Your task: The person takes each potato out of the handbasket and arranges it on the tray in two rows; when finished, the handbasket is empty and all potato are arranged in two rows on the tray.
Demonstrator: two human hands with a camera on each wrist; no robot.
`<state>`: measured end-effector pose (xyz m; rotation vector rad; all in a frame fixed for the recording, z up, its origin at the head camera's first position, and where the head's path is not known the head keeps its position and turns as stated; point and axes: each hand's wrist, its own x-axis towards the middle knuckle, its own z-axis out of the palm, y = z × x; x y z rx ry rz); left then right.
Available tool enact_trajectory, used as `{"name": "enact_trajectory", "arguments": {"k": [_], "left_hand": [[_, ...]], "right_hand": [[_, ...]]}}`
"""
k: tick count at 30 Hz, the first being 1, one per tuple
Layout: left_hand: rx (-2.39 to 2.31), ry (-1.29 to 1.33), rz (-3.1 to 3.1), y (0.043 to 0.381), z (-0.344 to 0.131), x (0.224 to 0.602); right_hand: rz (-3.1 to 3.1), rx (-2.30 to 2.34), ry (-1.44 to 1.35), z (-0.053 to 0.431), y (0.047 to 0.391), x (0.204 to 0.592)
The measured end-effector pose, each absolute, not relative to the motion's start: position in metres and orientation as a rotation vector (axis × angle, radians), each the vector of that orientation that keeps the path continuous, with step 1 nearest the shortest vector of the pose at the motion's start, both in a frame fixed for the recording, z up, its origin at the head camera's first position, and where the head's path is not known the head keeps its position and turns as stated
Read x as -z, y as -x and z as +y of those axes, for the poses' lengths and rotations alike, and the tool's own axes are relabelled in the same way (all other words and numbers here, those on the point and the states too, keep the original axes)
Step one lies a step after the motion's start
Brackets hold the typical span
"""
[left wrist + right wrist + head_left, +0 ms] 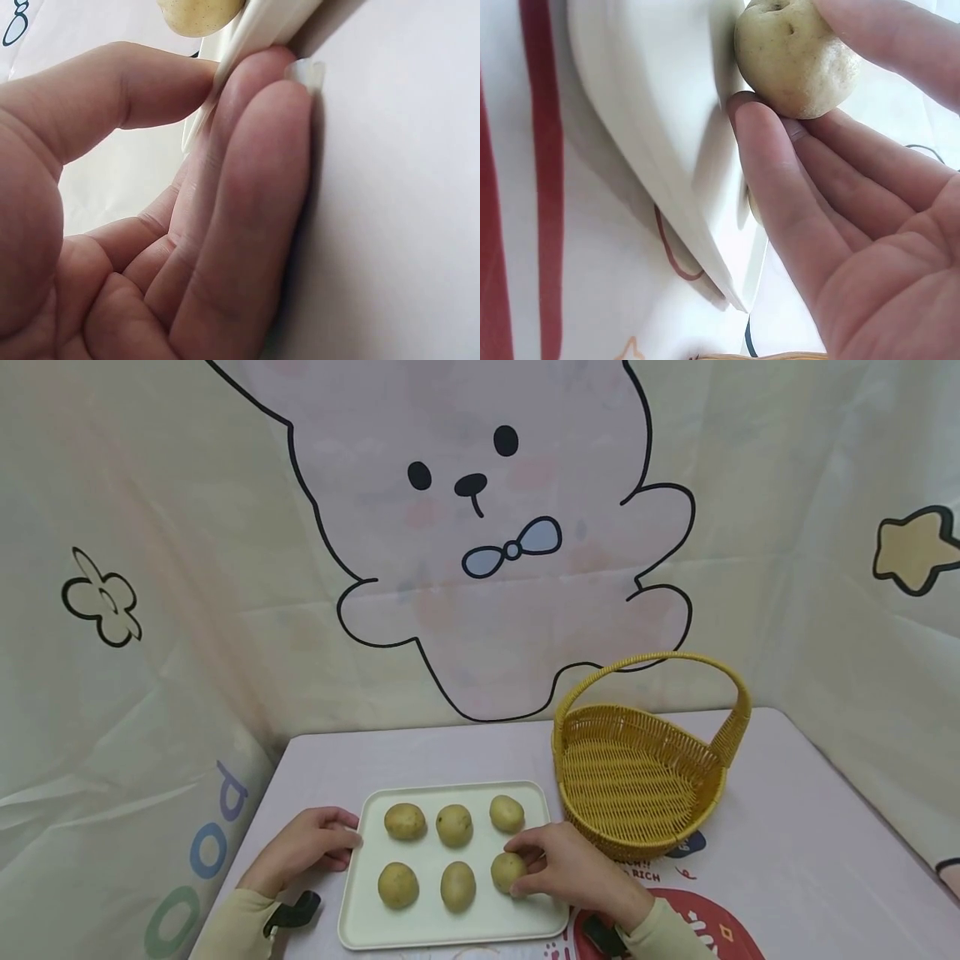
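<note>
Right hand (572, 870) pinched the potato (507, 870) at the front right of the white tray (427, 930), thumb and fingers curled round it. Left hand (309, 847) gripped the tray's left rim. Five more potatoes (405, 821) on it, yellow basket (642, 758) just beside.

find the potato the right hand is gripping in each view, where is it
Head view: the gripped potato lies at the front right corner of the white tray, half under the right hand.
Left wrist view: not in it; the potato at the top edge cannot be told as this one.
Right wrist view: top centre, gripped potato pinched by fingers beside the tray's rim.
Shared landmark: the white tray, whose edge the left hand pinches.
</note>
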<state>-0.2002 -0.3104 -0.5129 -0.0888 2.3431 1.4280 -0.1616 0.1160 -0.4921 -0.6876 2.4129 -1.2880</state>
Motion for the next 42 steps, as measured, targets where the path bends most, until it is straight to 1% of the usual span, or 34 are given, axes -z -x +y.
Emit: {"name": "enact_trajectory", "arguments": {"k": [34,42], "left_hand": [[-1.424,0.122,2.349,0.197,-0.312,0.511],[-1.404,0.11,2.368,0.197,-0.313,0.504]], "right_hand": [[2.473,1.207,0.688,0.119,0.164,0.487],[2.527,1.186,0.665,0.125,0.161,0.476]]}}
